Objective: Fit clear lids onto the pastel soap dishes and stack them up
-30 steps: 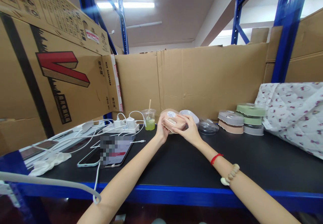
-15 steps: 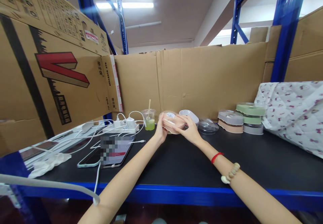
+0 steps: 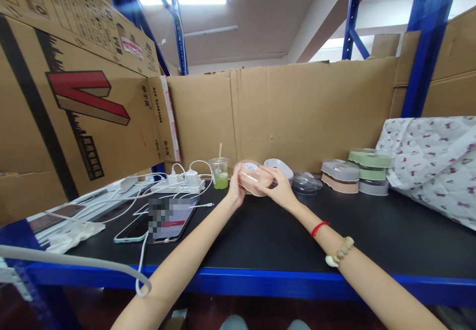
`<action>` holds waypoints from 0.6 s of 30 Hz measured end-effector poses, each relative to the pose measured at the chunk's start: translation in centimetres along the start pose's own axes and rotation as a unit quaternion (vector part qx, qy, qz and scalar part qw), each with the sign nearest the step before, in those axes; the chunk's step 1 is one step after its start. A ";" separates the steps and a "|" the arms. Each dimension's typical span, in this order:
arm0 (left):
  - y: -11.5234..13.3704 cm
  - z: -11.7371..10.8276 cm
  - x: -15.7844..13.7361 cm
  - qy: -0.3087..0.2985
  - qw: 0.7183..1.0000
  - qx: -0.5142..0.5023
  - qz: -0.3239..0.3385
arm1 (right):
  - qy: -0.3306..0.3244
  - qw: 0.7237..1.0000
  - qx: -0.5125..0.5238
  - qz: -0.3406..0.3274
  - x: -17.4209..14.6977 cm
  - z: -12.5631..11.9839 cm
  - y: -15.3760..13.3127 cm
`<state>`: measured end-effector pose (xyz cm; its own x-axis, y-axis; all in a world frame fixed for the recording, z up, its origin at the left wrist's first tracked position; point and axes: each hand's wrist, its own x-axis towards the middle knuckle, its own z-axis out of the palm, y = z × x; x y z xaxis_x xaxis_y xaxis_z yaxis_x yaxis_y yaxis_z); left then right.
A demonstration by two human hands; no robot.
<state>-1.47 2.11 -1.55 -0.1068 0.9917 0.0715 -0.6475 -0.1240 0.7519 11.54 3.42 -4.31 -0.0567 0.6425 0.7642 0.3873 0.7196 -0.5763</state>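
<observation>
Between my two hands is a pink oval box (image 3: 248, 177) with a clear lid and a round white sticker on top. My left hand (image 3: 235, 187) grips its left side, and my right hand (image 3: 279, 188) has its fingers on the right side and lid. A bit of green shows under the box; I cannot tell what it belongs to. Just behind my right hand stands a white oval tub (image 3: 279, 167). To its right a clear plastic lid (image 3: 307, 183) lies on the black tabletop (image 3: 297, 240).
Stacked grey-and-pink boxes (image 3: 339, 176) and green-and-grey boxes (image 3: 370, 172) stand right, beside a patterned quilted cloth (image 3: 431, 166). Left are a cup of green drink (image 3: 221, 175), a power strip (image 3: 178, 186) with cables, a phone (image 3: 130, 233) and a tablet (image 3: 178, 225). Cardboard (image 3: 297, 111) walls the back.
Both hands stay on the pink box, which is in nearly the same place. The camera view has shifted slightly.
</observation>
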 end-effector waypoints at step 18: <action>0.5 0.6 -0.5 -0.004 1.000 -0.010 -0.022 | 0.023 0.892 0.252 0.374 0.6 -0.8 -4.1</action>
<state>-1.27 1.61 -0.82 -0.0713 0.9965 0.0433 -0.6661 -0.0799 0.7416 10.71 0.64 -1.27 0.0866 0.9896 0.1150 -0.1630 0.1280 -0.9783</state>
